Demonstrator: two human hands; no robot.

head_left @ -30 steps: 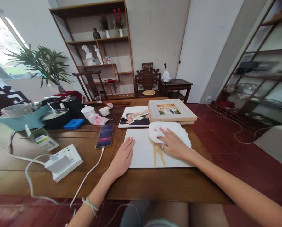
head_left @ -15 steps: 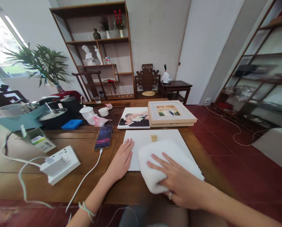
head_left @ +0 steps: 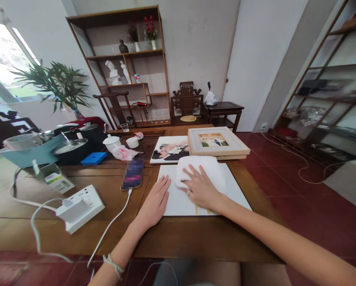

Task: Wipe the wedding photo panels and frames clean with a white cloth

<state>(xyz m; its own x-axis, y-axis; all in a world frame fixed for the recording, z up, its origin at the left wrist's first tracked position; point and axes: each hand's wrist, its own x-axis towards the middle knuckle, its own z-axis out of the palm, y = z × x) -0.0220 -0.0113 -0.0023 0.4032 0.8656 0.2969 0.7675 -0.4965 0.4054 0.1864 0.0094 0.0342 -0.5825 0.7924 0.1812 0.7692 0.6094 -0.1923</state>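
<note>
A white flat board [head_left: 236, 194] lies near the table's front edge. My left hand [head_left: 158, 198] rests flat along its left side, fingers stretched out and holding nothing. A folded, fluffy white towel [head_left: 214, 169] sits on the board's far part. My right hand [head_left: 202, 184] holds the towel against the board, fingers spread over its top and the lower digits at its near edge; a ring shows on this hand. Yellowish marks [head_left: 196, 209] show on the board by its near edge, below my right hand. The towel hides the board's far middle.
Behind the board are a photo print [head_left: 170, 150] and a framed picture [head_left: 218, 149]. To the left lie a phone [head_left: 133, 174] on a cable, a white power strip [head_left: 81, 208], a blue block [head_left: 93, 158], a white teapot [head_left: 111, 142] and a dark pot [head_left: 70, 149].
My right hand has pushed the towel away from me, from the board's near right part to its far part. Yellowish marks near the front edge are now uncovered. My left hand stays in place.
</note>
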